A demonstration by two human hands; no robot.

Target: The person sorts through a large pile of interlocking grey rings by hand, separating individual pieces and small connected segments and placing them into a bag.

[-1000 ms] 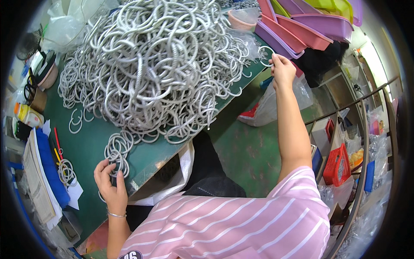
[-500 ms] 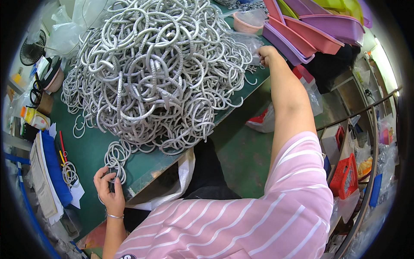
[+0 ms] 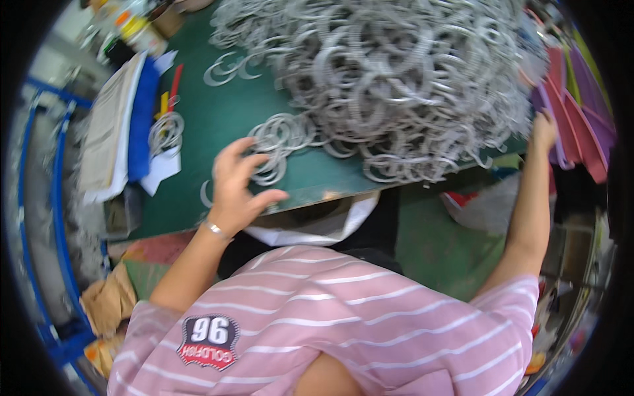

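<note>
A large heap of silver-grey C-shaped rings (image 3: 396, 72) covers much of the green table (image 3: 211, 112). Near the table's front edge lies a small cluster of the same rings (image 3: 281, 140), apart from most of the heap. My left hand (image 3: 239, 183) is open beside this cluster, thumb and fingers spread, its fingertips close to the rings. One more ring (image 3: 206, 194) shows partly to the left of that hand. At the far right, my right hand (image 3: 544, 132) reaches to the table's edge by the heap. Its fingers are blurred, and whatever they touch is hidden.
Pink and purple plastic trays (image 3: 574, 112) stand beyond my right hand. On the left lie a blue folder with papers (image 3: 142, 119), a bundle of thin rings (image 3: 166, 134) and a red pen-like stick (image 3: 176, 87). A white sack (image 3: 317, 224) hangs under the table edge.
The view has swung left, so the heap sits farther right in it. My left hand has spread its fingers beside the small cluster. The right arm still reaches out to the right.
</note>
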